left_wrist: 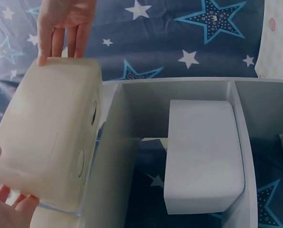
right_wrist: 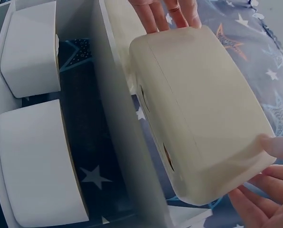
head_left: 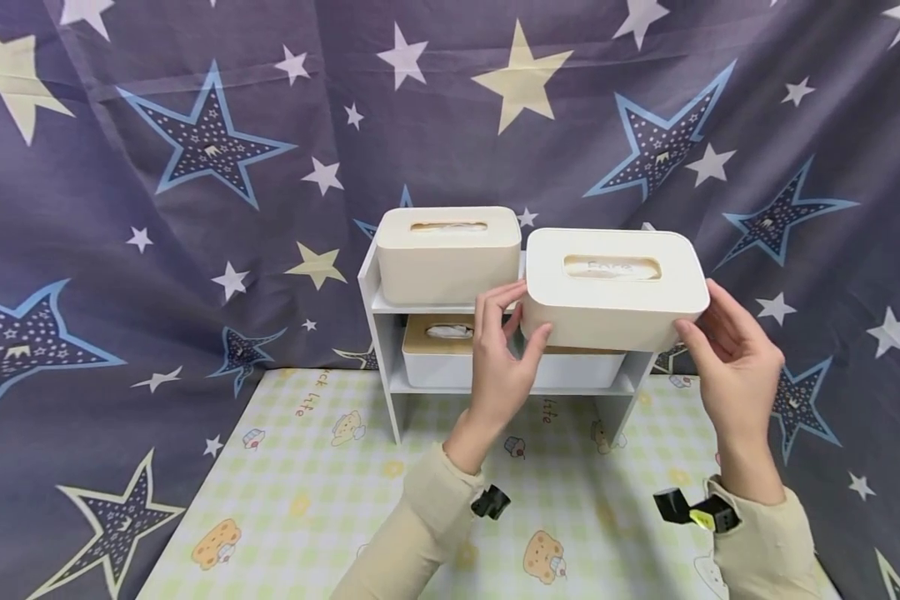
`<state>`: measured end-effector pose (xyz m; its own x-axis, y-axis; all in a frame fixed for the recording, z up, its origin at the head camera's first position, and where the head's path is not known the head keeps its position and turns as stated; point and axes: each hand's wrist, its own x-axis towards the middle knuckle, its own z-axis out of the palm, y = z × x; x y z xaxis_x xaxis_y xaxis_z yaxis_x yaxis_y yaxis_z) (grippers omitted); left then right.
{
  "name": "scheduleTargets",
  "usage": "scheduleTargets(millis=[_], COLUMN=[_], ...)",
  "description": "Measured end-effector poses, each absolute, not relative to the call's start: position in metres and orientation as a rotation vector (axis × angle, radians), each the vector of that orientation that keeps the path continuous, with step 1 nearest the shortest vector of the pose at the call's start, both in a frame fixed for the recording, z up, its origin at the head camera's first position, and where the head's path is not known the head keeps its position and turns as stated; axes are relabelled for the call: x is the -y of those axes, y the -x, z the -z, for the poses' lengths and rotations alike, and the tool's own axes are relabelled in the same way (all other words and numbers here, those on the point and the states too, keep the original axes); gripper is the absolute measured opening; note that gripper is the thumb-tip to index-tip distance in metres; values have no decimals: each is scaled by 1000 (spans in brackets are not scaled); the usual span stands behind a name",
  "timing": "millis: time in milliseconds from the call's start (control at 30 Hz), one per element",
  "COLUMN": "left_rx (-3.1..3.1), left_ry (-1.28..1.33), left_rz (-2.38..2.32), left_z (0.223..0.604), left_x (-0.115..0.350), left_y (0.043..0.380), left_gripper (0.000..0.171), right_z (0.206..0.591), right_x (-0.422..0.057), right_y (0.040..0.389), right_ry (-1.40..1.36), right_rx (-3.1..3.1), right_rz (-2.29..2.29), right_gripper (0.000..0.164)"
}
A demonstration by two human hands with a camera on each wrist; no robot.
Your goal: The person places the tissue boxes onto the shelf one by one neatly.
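A cream tissue box (head_left: 615, 327) with an oval slot in its lid is held up in front of the right half of a small white shelf (head_left: 397, 379). My left hand (head_left: 500, 358) grips its left end, thumb on the front face. At the opposite end my right hand (head_left: 738, 358) grips it, thumb near the front lower corner and fingers around the side. The right wrist view shows the box (right_wrist: 205, 114) tilted between both hands. A second cream tissue box (head_left: 450, 271) sits on the shelf's top level, left of the held one.
White boxes with wood-coloured lids, one at left (head_left: 438, 371) and one at right (head_left: 585, 371), stand on the lower level, partly hidden. Under the shelf lies a checked tablecloth (head_left: 307, 483) with cartoon prints. Behind hangs a dark star-patterned curtain (head_left: 450, 125).
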<state>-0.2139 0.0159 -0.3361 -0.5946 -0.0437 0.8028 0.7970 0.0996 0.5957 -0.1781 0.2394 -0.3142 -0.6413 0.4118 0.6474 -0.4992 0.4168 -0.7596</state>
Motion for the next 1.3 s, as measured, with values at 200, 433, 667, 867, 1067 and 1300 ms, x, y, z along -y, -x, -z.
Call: scheduleTargets(millis=[200, 433, 667, 867, 1067, 1300], left_rx=[1742, 1819, 1959, 2053, 2164, 2229], left_ry=[769, 759, 821, 812, 747, 744], left_rz=[1606, 1533, 1403, 1357, 1376, 1346], left_z=[338, 337, 340, 340, 337, 338], left_x=[-16, -12, -9, -11, -12, -8], left_y=[221, 223, 224, 227, 230, 232], left_gripper=[52, 52, 62, 73, 81, 82], right_z=[317, 314, 316, 323, 323, 324], right_x=[-242, -239, -233, -225, -220, -218], right_y=[196, 209, 222, 225, 229, 233], right_ry=[-50, -50, -57, -125, -138, -160], right_rx=[1837, 1832, 1807, 1874, 1955, 2009], right_rz=[-1341, -1280, -1219, -1160, -1159, -1127], right_gripper=[45, 40, 33, 48, 56, 58])
